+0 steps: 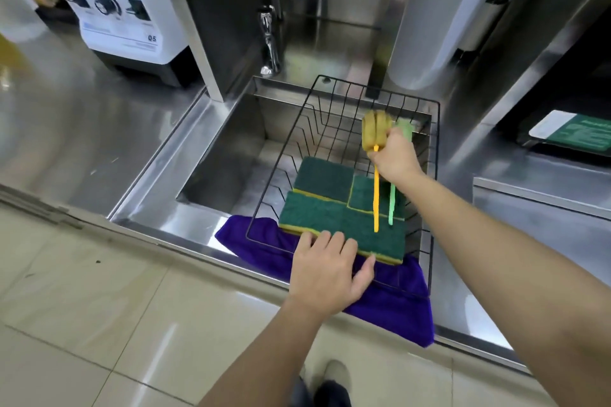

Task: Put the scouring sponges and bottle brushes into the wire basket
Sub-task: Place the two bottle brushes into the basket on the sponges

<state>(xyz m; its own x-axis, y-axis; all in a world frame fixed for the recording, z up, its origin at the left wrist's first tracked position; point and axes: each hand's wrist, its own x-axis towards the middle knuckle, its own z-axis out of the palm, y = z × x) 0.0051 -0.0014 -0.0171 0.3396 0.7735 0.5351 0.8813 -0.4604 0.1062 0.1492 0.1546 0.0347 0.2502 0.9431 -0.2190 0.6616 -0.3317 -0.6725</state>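
Observation:
A black wire basket (317, 129) sits over the right part of a steel sink. Several green scouring sponges (324, 218) with yellow edges lie flat in its near half. My right hand (395, 158) grips two bottle brushes near their heads: a yellow-handled brush (376, 198) with a tan sponge head, and a pale green-handled brush (391, 205). Both handles hang down over the sponges inside the basket. My left hand (327, 269) rests with its fingers on the near edge of the front sponge, at the basket's front rim.
A purple cloth (393, 304) lies under the basket's front and hangs over the counter edge. The sink basin (228, 158) is open to the left. A chrome tap (269, 40) stands behind it, a white blender base (122, 16) at the far left.

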